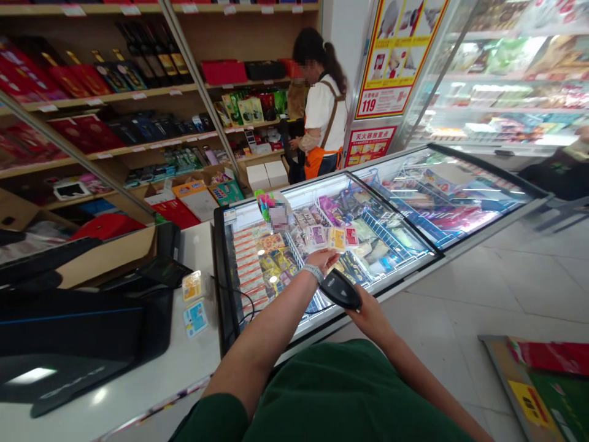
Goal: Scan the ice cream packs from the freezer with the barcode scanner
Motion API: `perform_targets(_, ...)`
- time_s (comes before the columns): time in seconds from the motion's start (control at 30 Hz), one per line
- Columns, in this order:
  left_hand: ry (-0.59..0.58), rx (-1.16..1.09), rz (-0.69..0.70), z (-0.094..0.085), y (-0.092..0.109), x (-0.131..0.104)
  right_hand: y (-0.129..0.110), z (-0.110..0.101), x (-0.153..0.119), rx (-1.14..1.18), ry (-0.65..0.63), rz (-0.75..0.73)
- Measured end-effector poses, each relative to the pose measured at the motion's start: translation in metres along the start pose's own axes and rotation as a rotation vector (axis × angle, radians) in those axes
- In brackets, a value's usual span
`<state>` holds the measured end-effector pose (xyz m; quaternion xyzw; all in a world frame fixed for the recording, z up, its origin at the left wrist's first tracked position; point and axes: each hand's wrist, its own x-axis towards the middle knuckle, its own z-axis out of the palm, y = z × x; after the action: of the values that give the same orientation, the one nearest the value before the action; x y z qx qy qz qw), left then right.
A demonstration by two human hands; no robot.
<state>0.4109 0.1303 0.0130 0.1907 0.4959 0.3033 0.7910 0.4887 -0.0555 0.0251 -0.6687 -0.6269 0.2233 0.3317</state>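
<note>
My right hand (369, 314) is wrapped round a black handheld barcode scanner (340, 290), its head pointing up and left over the freezer's glass lid. Wearing a watch, my left hand (323, 260) has its fingers closed at the lower edge of a small clear pack with a yellow label (337, 239). A purple-labelled pack (316, 236) and a red-labelled pack (351, 237) sit on either side of it over the lid. Two more such packs, one yellow (192, 286) and one blue (196, 318), lie on the white counter to the left.
The chest freezer (437, 253) holds bagged goods in wire baskets. A dark checkout machine (83, 350) stands on the counter (138, 393), and a cable crosses the freezer. Beyond it, a person in an orange apron (322, 116) faces shelves (151, 141) of bottles and boxes.
</note>
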Motion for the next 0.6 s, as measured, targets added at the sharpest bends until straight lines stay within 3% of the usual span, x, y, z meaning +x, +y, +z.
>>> perform_targets(0.27,-0.007,0.078,-0.037,0.001,-0.001,0.016,0.0,-0.001,0.002,0.011,-0.011,-0.012)
perform_targets(0.6,-0.091,0.232,-0.089,-0.032,-0.008,0.016,0.0,0.003,0.006,0.002,-0.015,-0.001)
